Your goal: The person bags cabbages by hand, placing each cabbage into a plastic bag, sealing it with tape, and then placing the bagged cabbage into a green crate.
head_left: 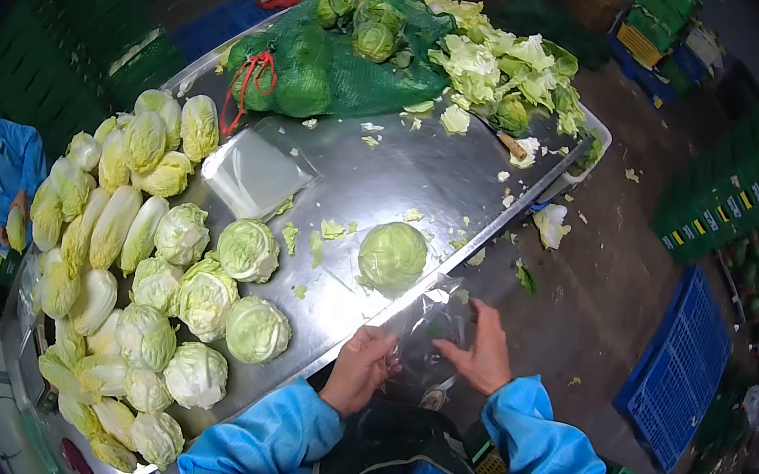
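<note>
A clear plastic bag [431, 338] hangs between my two hands at the table's front edge. My left hand [364, 362] is closed on the bag's left side, with fingers curled. On the other side, my right hand [482, 349] has its thumb and fingers apart, with the thumb near or against the film. Just beyond the bag, a round green cabbage [393, 257] rests on the metal table [360, 170]. A stack of flat clear bags [257, 170] lies farther left on the tabletop.
Chinese cabbages [115, 217] and round cabbages [256, 329] crowd the table's left side. A green net sack [316, 71] and loose leaves [499, 64] lie at the back. Another person's blue sleeve [7, 167] shows at far left. A blue pallet [678, 370] stands right.
</note>
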Tool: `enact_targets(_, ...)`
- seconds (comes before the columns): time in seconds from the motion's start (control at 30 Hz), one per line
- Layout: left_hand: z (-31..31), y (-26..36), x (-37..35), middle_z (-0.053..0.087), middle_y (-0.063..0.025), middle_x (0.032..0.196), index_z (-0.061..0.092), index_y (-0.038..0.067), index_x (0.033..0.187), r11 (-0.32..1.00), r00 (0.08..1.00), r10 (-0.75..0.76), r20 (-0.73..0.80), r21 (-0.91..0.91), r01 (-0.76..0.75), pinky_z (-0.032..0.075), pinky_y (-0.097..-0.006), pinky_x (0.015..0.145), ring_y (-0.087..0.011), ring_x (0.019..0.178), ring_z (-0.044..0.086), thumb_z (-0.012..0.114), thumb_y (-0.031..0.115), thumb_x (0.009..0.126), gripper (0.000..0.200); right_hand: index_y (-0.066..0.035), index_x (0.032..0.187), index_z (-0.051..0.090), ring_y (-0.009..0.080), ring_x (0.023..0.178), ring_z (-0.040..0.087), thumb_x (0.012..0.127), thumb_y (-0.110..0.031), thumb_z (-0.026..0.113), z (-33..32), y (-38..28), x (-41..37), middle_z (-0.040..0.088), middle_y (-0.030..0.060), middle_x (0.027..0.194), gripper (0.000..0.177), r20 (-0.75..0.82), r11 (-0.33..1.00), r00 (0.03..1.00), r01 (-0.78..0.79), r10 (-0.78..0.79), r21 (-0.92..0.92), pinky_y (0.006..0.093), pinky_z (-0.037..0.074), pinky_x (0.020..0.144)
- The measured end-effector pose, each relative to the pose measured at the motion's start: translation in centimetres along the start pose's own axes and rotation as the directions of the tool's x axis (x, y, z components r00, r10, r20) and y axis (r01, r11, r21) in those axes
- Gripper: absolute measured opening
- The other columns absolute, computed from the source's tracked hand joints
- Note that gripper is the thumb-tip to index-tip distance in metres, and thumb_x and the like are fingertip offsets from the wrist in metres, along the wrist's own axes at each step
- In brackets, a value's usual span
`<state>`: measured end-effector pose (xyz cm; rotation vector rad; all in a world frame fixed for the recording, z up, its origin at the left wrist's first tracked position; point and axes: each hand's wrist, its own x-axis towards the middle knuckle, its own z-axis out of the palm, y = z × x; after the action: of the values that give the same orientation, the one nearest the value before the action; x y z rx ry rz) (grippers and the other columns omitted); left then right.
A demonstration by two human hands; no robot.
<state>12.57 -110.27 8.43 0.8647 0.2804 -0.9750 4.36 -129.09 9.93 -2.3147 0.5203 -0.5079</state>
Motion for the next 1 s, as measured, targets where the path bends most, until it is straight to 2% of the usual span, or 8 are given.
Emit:
enact_targets(0.13,0.3,0.3,-0.8,0.055,-0.0019,0.074,0.051,0.008,0.091,0.997,0.999,-0.013,0.036,0.075,0.010,0.049,-0.0294,0.064,-0.0117,0.065,0.053,0.058,0.004,0.082,0.012,-0.001,0.097,0.052,0.0266,0.068,0.059,0.072,-0.015,0.067,1.6,1.5,1.0,0.060,0.0130,0.074,0.032,0.085,0.989,0.987,-0.134,0.138,-0.057,0.0376,0.045,0.062)
enact_targets(0.2,-0.2,0.8,-1.2,0.056,-0.0012,0.079,0.052,0.008,0.094,0.982,0.982,-0.187,-0.010,0.006,0.187,0.047,-0.0266,0.064,-0.0099,0.066,0.052,0.060,0.004,0.081,0.016,-0.001,0.085,0.054,0.0144,0.052,0.053,0.077,-0.008,0.062,0.8,2.9,1.7,0.057,0.0081,0.060,0.013,0.010,0.918,0.962,-0.264,0.274,0.297,0.0302,0.041,0.049)
enact_targets(0.33,-2.0,2.4,-3.4,0.056,-0.0002,0.078,0.053,0.007,0.098,0.978,0.981,-0.195,-0.007,0.079,0.195,0.048,-0.0255,0.062,-0.0088,0.065,0.052,0.059,0.002,0.080,0.020,0.000,0.079,0.054,0.0064,0.050,0.046,0.079,-0.002,0.057,-0.4,5.3,0.8,0.053,0.0035,0.055,0.004,0.107,0.854,0.923,-0.383,0.369,0.352,0.0243,0.037,0.046)
enact_targets(0.43,-1.2,2.4,-4.9,0.055,0.0005,0.071,0.055,0.006,0.092,0.969,0.958,-0.179,-0.223,0.130,0.211,0.050,-0.0225,0.055,-0.0083,0.060,0.054,0.058,0.000,0.080,0.014,0.000,0.078,0.053,0.0058,0.050,0.046,0.079,-0.003,0.058,0.2,4.9,-0.4,0.052,0.0014,0.055,0.006,0.146,0.795,0.913,-0.404,0.380,0.452,0.0247,0.037,0.047)
enact_targets(0.57,-1.0,2.0,-5.2,0.055,0.0002,0.069,0.056,0.006,0.089,0.919,0.959,-0.212,-0.188,0.297,0.261,0.050,-0.0224,0.056,-0.0085,0.056,0.054,0.057,0.005,0.081,0.008,0.001,0.077,0.053,0.0060,0.049,0.046,0.079,-0.003,0.057,0.0,5.6,-0.6,0.051,0.0011,0.056,0.006,0.127,0.802,0.931,-0.359,0.342,0.477,0.0243,0.037,0.046)
enact_targets(0.77,2.6,10.7,-2.7,0.053,-0.0022,0.066,0.056,0.004,0.079,0.793,0.976,0.209,-0.064,0.594,-0.131,0.047,-0.0239,0.056,-0.0104,0.054,0.053,0.057,0.011,0.076,0.008,0.002,0.073,0.054,0.0114,0.041,0.046,0.078,-0.008,0.058,-0.7,5.9,5.8,0.049,0.0046,0.053,0.012,0.126,0.768,0.924,-0.371,0.361,0.521,0.0270,0.035,0.037)
enact_targets(0.87,4.0,15.1,0.2,0.050,-0.0002,0.064,0.055,0.007,0.078,0.920,0.972,0.203,-0.114,0.362,-0.150,0.048,-0.0256,0.057,-0.0101,0.055,0.052,0.059,0.013,0.079,0.007,0.002,0.071,0.055,0.0117,0.044,0.047,0.074,-0.006,0.058,-2.2,2.3,11.4,0.051,0.0050,0.054,0.009,0.091,0.771,0.947,-0.305,0.309,0.559,0.0281,0.036,0.040)
enact_targets(1.0,2.0,12.2,-3.6,0.053,0.0001,0.066,0.056,0.007,0.082,0.889,0.980,0.199,-0.032,0.427,-0.166,0.048,-0.0263,0.056,-0.0107,0.056,0.054,0.060,0.014,0.080,0.008,0.001,0.071,0.055,0.0094,0.046,0.045,0.076,-0.008,0.059,-4.2,1.1,9.3,0.049,0.0020,0.054,0.011,0.127,0.788,0.950,-0.307,0.284,0.534,0.0266,0.034,0.041)
